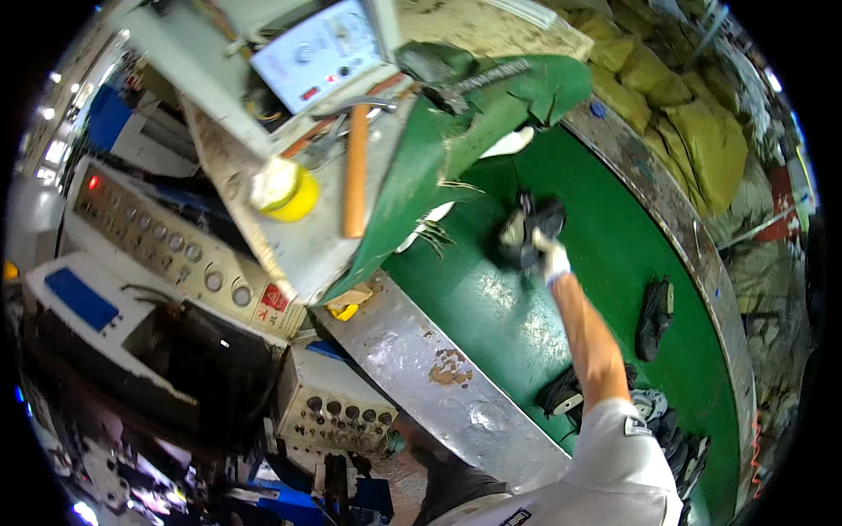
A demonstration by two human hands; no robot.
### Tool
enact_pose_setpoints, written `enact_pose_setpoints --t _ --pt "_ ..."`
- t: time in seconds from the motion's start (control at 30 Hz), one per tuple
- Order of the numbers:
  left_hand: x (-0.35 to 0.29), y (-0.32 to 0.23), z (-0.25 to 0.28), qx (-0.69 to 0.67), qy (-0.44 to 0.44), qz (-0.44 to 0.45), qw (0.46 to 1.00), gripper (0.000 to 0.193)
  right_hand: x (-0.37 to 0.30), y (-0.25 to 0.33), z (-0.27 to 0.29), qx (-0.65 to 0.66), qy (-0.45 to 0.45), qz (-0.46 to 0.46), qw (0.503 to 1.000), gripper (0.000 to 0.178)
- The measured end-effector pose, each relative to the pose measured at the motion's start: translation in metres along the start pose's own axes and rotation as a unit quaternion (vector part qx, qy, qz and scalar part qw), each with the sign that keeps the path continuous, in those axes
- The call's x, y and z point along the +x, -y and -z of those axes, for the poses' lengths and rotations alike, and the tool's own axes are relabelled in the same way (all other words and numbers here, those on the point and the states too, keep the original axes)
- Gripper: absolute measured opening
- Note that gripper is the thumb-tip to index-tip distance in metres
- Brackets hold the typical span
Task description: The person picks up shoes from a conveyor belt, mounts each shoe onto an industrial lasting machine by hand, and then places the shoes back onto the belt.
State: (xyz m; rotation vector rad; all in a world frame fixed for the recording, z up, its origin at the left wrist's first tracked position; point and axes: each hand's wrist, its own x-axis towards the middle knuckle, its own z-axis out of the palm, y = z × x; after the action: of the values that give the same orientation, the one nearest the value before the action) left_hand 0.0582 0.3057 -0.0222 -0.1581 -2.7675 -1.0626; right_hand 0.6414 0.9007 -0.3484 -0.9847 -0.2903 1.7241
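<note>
My right hand (551,255), in a white glove, reaches far out over a green belt (500,302). Its fingers grip the edge of a dark shoe (524,235) with a lighter patch; motion blurs the shoe, and I cannot tell whether one or two lie there. Another black shoe (655,319) rests by itself farther right on the belt. Below my forearm lies a cluster of black and grey shoes (650,403), partly covered by my white sleeve. My left hand is out of view.
A hammer (355,171) and a yellow container (294,193) sit on a bench left of the belt, below a control panel (316,53). Metal rails (456,368) edge the belt. Machines with knobs (167,237) stand left; yellowish sacks (702,145) pile up at right.
</note>
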Motion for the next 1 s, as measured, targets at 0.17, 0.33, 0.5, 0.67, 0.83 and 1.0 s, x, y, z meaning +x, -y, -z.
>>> enact_pose_setpoints --t 0.17,0.33,0.5,0.67,0.83,1.0 --pt "0.026 0.062 0.015 0.007 -0.015 -0.024 1.000 0.035 -0.199 -0.101 -0.051 0.169 0.085 -0.116 0.975 0.060" --pt "0.006 0.018 0.017 -0.142 0.015 -0.028 0.989 0.044 -0.365 -0.147 -0.137 0.225 0.200 -0.167 0.939 0.069" --pt "0.022 0.038 0.050 -0.071 0.091 -0.045 0.992 0.056 -0.410 -0.208 -0.185 0.054 0.190 -0.276 0.941 0.047" --pt "0.044 0.119 0.105 -0.097 0.443 0.013 0.891 0.068 -0.478 -0.249 -0.283 -0.121 0.340 -0.298 0.884 0.035" --pt "0.046 0.067 0.050 -0.404 0.437 0.089 0.799 0.049 -0.545 -0.312 -0.352 -0.127 0.291 -0.426 0.847 0.034" --pt "0.085 0.086 0.034 -0.412 0.381 0.150 0.814 0.017 -0.559 -0.371 -0.379 -0.128 0.332 -0.364 0.861 0.045"
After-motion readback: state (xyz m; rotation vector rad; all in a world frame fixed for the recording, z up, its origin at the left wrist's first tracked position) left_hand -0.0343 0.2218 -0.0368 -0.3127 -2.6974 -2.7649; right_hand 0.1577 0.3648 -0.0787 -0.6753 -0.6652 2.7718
